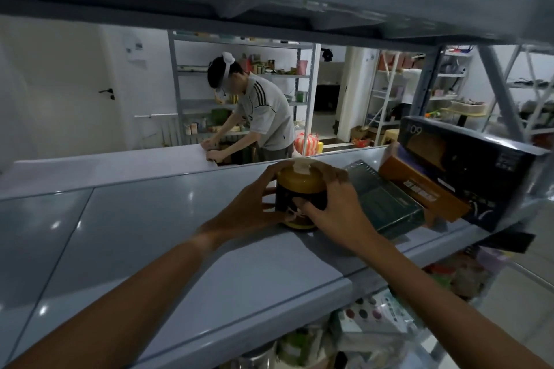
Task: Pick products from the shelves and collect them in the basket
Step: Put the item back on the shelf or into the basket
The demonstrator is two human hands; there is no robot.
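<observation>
Both forearms reach over the grey metal shelf to a dark round jar with a yellow lid, standing upright between the left hand and right hand, whose grip wraps its sides, beside a dark green flat box.

A glossy grey shelf carries a dark jar with a yellow lid, standing upright, and beside it to the right a green box, an orange box and a large black box.
</observation>
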